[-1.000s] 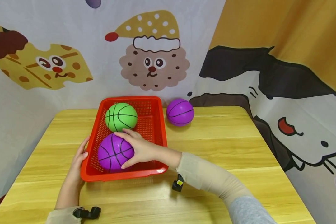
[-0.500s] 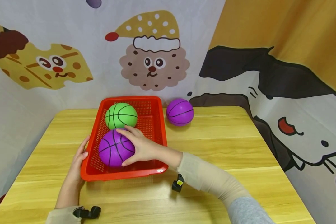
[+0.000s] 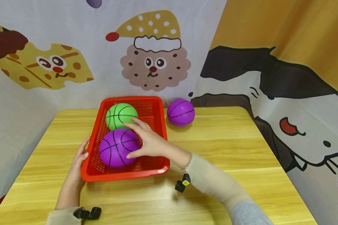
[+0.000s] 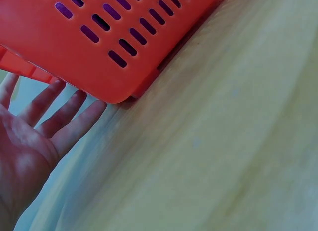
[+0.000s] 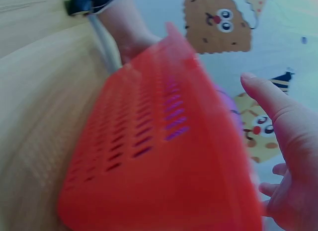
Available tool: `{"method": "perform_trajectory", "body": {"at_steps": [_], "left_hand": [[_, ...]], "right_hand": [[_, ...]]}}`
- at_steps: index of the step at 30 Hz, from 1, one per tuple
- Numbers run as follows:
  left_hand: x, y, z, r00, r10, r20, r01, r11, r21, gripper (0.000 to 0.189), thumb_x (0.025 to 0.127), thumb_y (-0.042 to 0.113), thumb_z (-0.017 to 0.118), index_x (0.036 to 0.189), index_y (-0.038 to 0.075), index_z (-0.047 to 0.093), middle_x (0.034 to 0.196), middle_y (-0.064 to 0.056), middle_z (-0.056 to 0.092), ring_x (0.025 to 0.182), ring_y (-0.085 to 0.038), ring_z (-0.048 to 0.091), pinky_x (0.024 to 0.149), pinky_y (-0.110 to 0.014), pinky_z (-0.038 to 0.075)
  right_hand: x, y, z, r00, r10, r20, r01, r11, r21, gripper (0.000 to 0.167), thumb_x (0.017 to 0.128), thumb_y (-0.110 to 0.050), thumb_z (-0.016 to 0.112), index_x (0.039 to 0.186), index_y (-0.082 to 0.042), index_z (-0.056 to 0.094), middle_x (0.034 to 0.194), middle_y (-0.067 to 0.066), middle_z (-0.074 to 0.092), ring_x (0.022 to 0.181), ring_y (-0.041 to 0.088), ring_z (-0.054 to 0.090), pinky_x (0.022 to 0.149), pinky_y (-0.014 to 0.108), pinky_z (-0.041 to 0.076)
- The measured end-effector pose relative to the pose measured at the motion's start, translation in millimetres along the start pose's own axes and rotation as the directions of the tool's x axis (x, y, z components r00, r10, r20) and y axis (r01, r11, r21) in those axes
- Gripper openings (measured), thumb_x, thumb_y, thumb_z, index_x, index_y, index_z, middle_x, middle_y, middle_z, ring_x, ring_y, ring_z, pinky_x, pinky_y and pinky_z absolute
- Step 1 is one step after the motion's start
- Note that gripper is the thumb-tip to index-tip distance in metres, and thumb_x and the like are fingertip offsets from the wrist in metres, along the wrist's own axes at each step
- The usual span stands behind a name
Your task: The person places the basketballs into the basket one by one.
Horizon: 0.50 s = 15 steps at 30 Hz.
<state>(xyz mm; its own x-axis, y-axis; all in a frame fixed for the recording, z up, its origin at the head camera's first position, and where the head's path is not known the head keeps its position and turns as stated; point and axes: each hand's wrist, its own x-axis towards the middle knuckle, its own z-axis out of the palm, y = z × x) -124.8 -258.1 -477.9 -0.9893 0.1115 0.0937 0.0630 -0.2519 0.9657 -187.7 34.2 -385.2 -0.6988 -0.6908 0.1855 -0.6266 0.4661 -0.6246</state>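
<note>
A red plastic basket (image 3: 124, 177) holds a green ball (image 3: 121, 115) at its far left and a purple ball (image 3: 116, 150) nearer the front, both with black basketball lines. Spread around the right side of this purple ball is my right hand (image 3: 150, 140), fingers apart and thumb near its surface. In the right wrist view, the thumb (image 5: 273, 99) stands out past the basket rim, with only a sliver of purple ball behind it. My left hand (image 3: 76, 164) rests against the basket's left side. Its straight fingers (image 4: 77, 124) touch the red wall in the left wrist view.
A second purple ball (image 3: 181, 112) sits on the wooden table (image 3: 219, 150) just right of the basket, near the back edge. Behind the table hangs a cloth (image 3: 87, 18) printed with cartoon figures. A small black device (image 3: 88, 213) is strapped at each wrist.
The purple ball has moved slightly back in the basket, next to the green one. My right hand has loosened from it and drawn to the right. My left hand has stayed put.
</note>
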Motion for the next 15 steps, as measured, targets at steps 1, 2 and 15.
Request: {"method": "perform_trajectory", "body": {"at_steps": [1, 2, 15], "left_hand": [[-0.1, 0.0, -0.1, 1.000, -0.001, 0.000, 0.001, 1.000, -0.003, 0.057, 0.099, 0.017, 0.032, 0.153, 0.030, 0.020, 0.133, -0.002, 0.042, 0.099, -0.012, 0.060, 0.077, -0.029, 0.054], [-0.1, 0.0, -0.2, 1.000, 0.000, -0.001, 0.000, 1.000, -0.003, 0.057, 0.099, 0.017, 0.032, 0.153, 0.030, 0.020, 0.133, -0.002, 0.042, 0.099, -0.012, 0.059, 0.077, -0.029, 0.054], [0.4, -1.7, -1.7, 1.000, 0.005, 0.000, -0.005, 1.000, -0.012, 0.057, 0.099, 0.016, 0.032, 0.154, 0.028, 0.020, 0.132, -0.001, 0.045, 0.100, -0.012, 0.059, 0.078, -0.029, 0.053]], "right_hand": [[-1.2, -1, -4, 1.000, 0.002, -0.010, -0.002, 1.000, 0.001, 0.105, 0.068, -0.052, 0.082, 0.152, -0.030, 0.023, 0.159, -0.001, 0.004, 0.143, 0.022, 0.009, 0.098, 0.057, 0.037], [-2.3, -2, -7, 1.000, 0.003, -0.023, -0.003, 1.000, 0.002, 0.104, 0.068, -0.052, 0.082, 0.151, -0.030, 0.024, 0.159, -0.003, 0.004, 0.143, 0.022, 0.009, 0.099, 0.057, 0.036], [-16.9, 5, -49, 0.971, -0.042, -0.235, 0.055, 0.997, 0.047, 0.095, 0.071, -0.038, 0.085, 0.148, -0.024, 0.032, 0.156, -0.008, 0.014, 0.138, 0.018, 0.026, 0.104, 0.052, 0.032]]}}
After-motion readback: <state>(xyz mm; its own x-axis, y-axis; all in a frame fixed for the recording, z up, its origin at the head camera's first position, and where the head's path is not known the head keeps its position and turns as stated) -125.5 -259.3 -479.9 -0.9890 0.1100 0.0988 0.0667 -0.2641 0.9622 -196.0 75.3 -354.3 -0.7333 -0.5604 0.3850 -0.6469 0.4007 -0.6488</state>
